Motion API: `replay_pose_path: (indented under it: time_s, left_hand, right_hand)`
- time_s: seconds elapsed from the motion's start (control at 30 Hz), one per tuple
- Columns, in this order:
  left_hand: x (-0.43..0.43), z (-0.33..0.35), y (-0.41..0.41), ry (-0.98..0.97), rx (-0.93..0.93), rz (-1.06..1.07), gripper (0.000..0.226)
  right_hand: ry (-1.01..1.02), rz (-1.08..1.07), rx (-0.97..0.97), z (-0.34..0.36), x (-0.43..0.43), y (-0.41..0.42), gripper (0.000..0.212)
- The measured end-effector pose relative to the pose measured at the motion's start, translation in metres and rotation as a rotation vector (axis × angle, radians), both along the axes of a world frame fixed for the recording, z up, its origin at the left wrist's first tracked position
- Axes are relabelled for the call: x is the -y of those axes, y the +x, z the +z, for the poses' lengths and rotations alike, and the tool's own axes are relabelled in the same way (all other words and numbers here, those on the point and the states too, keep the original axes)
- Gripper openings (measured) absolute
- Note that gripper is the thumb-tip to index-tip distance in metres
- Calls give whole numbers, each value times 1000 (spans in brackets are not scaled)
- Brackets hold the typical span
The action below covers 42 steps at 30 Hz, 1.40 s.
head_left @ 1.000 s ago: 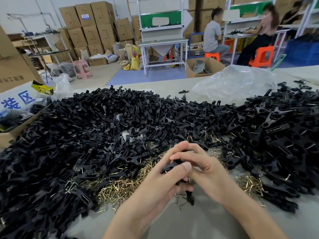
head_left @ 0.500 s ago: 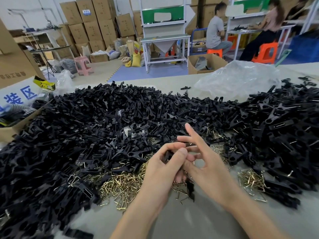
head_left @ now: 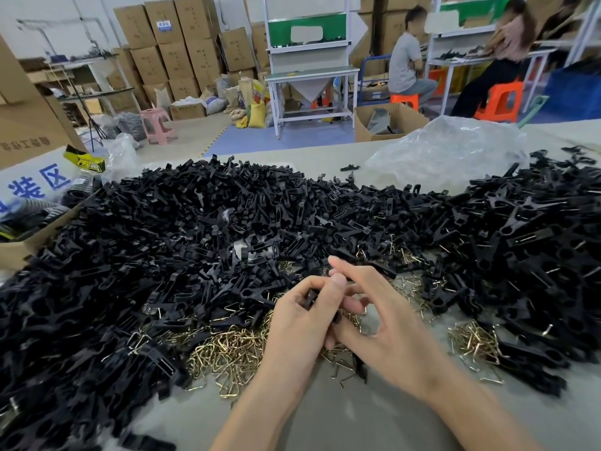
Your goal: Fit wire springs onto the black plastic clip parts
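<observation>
Black clip part (head_left: 309, 296): gripped in the left hand (head_left: 302, 323), thumb and curled fingers closed round it, above the near-centre of the table (head_left: 325, 418). Fingers hide most of it. The visible bits suggest its long axis runs from far-left to near-right, toward the right hand (head_left: 387, 327). Not certain.

Right hand: touching the left hand, on the part's right side. Index finger straight, pointing far; the other fingers bend loosely toward the part. Cannot tell whether it pinches a spring, as no brass shows at the fingertips.

Judgement: the step in hand is seating 1 spring on this part. Whether it is seated, cannot tell. The left hand serves as holder, and the right hand is placed to work the wire.

Wire springs (head_left: 227, 349): loose brass pile just beneath and left of the hands. A 2nd pile (head_left: 474, 343) lies near right, further off.

Heaps of clip parts (head_left: 146, 255) wrap round the far side and both flanks. Open room is only the bare table strip near the person. Plastic bag (head_left: 448, 148) far right and cardboard box (head_left: 29, 245) far left, both well apart.
</observation>
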State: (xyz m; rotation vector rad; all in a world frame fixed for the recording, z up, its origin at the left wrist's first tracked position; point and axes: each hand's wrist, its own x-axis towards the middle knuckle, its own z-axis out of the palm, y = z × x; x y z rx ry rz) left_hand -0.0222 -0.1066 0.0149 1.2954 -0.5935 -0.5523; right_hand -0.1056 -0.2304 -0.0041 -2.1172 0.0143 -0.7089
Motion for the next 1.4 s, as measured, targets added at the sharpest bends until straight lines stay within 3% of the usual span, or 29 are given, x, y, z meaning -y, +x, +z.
replay_pose_path:
  time_s: [0.13,0.3,0.43,0.5,0.57,0.6,0.67,0.7,0.8,0.97,1.07,1.27,1.4]
  left_hand:
    - [1,-4,-2,16,50,-64,31]
    - [2,-10,-3,12,36,-107,48]
    - [3,-12,-4,16,-1,-117,59]
    - [3,-12,-7,59,65,-117,71]
    - [3,-11,-12,93,133,-102,69]
    - [2,-10,-14,81,144,-86,61]
    - [2,-6,-15,28,139,-34,44]
    - [1,-5,-15,7,144,6,36]
    - [-1,0,-15,11,223,163,18]
    - [-20,16,34,142,449,505,19]
    - [-41,27,104,395,637,697,19]
    - [-59,15,209,1342,760,602,78]
    - [-31,14,229,1476,698,480,104]
  right_hand:
    - [-146,-61,55,2,0,-2,38]
    - [-269,-92,0,5,5,-7,40]
    - [-384,-150,84,5,2,-4,33]
    - [-180,-223,208,9,8,-2,27]
    - [159,-436,357,17,30,-4,21]
    - [363,-504,398,21,43,-7,30]
    - [700,-461,349,21,57,-12,74]
    - [754,-403,291,17,58,-12,78]
    - [621,-260,138,5,39,-2,32]
    - [496,-197,-55,-4,32,12,30]
    - [482,-216,-82,-8,38,13,24]
    - [441,-234,-123,-12,39,16,27]
    - [469,-225,-120,-14,42,18,26]
